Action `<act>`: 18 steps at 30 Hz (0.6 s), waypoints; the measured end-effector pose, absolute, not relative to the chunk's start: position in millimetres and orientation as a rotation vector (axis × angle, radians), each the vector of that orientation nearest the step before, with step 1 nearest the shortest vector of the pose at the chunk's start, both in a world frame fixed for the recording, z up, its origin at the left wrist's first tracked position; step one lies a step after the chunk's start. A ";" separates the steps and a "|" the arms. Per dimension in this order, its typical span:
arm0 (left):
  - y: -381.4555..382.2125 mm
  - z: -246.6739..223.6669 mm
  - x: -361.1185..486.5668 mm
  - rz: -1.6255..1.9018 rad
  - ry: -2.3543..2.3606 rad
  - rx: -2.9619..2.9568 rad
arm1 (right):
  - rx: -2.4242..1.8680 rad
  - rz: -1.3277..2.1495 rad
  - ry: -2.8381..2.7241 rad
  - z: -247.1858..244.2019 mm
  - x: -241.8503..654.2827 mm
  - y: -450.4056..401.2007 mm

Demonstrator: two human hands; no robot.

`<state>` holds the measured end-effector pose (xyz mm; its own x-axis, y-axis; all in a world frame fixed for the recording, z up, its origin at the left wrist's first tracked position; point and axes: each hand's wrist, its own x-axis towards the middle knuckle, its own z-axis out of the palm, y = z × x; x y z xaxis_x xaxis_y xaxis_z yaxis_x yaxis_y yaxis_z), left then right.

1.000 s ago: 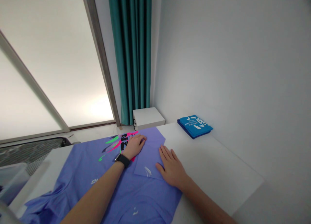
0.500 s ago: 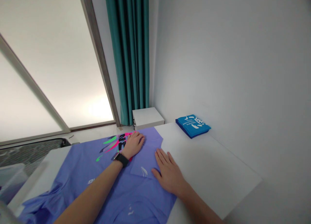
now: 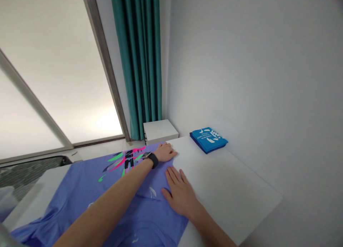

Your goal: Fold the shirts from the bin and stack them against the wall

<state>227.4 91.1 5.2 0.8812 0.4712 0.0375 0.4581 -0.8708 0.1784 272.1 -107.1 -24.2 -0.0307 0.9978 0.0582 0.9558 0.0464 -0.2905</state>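
A purple-blue shirt (image 3: 88,179) with a pink, green and black print lies spread over the white table (image 3: 227,190). My left hand (image 3: 164,152), with a dark watch at its wrist, rests at the shirt's far right corner, fingers apart and pointing right. Nearer to me, my right hand (image 3: 180,193) lies flat on the shirt's right edge by a small white logo, its thumb spread from the fingers. Neither hand grips anything visible. The left forearm covers part of the shirt.
Folded blue cloths (image 3: 209,139) with white print lie at the table's back edge by the wall. Behind the table are a white cabinet (image 3: 160,131) and a green curtain (image 3: 139,61). At the left edge is a translucent container (image 3: 7,202).
My left hand has slid right across the shirt to its corner, uncovering more of the coloured print. My right hand stays in about the same place on the cloth. The view has shifted slightly.
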 end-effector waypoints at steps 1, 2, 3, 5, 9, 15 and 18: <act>92.4 4.6 227.0 0.093 0.709 2.876 | -1.998 0.245 -2.075 -23.9 271.9 -107.2; 93.4 4.0 226.1 0.070 0.702 2.863 | -1.998 0.242 -2.072 -23.7 271.7 -107.4; 94.2 3.6 225.0 0.053 0.696 2.848 | -1.999 0.241 -2.069 -23.4 271.6 -107.4; 94.7 2.7 222.8 0.040 0.694 2.817 | -2.000 0.247 -2.066 -23.1 271.6 -107.3; 92.7 -1.5 221.5 0.096 0.734 2.773 | -1.984 0.252 -2.062 -23.0 272.2 -107.1; 86.1 -15.6 224.5 0.279 0.823 2.751 | -1.976 0.238 -2.067 -23.7 272.7 -107.7; 82.7 -21.3 224.9 0.349 0.834 2.768 | -1.981 0.240 -2.069 -23.8 272.4 -107.9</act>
<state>224.9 82.7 -21.3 0.8097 0.5645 0.1600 0.5099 -0.8119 0.2841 272.4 -107.9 -23.8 -0.0314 0.9965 0.0772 0.9524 0.0533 -0.3003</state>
